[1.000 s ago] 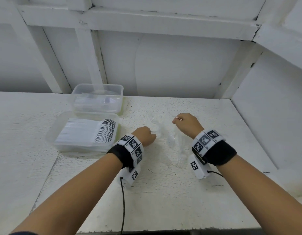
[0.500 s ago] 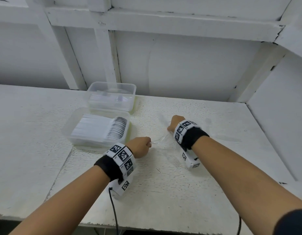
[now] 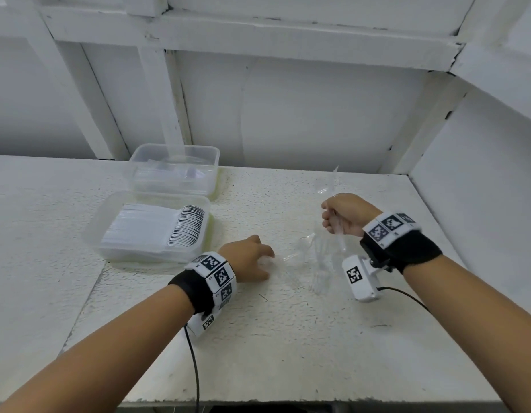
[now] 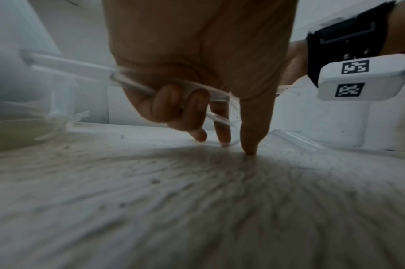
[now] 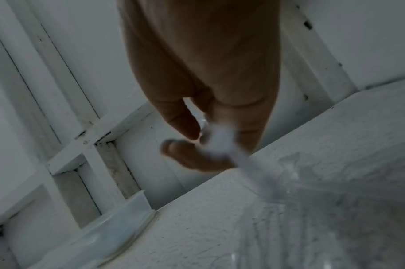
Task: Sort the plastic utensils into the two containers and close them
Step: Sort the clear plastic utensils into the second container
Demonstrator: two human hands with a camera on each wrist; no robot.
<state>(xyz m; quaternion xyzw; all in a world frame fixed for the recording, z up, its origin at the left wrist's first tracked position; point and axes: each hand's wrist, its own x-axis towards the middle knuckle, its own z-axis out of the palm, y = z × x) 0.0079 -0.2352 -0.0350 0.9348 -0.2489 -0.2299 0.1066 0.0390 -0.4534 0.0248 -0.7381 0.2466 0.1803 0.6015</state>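
My left hand [image 3: 248, 257] is sitting low on the white bench [image 3: 288, 338], forearm reaching in from the lower left, knuckles up. In the left wrist view its ring and little fingers [image 4: 174, 107] are curling around a few clear plastic utensils [image 4: 137, 86], whose handles are sticking out to the side, while the index finger [image 4: 252, 131] is pointing straight down with its tip touching the bench. So that grip is grasping utensils.

My right hand [image 3: 346, 214] is hovering above the bench, wrist cocked, forearm coming in from the lower right. It is clenching around a clear utensil [image 3: 332, 186] that is standing nearly upright, one end poking above the fist and the other hanging below it. In the right wrist view the thumb and a finger [image 5: 183, 118] are pinching the blurred utensil; I cannot tell whether it is a fork or a spoon.

Between the two hands a loose pile of clear forks [image 3: 316, 263] is lying on the bench.

Two clear containers are sitting at the left, both uncovered. The nearer container [image 3: 109, 222] is holding a neat stack of white utensils. The farther container [image 3: 212, 162] is touching it from behind, with clear pieces inside.
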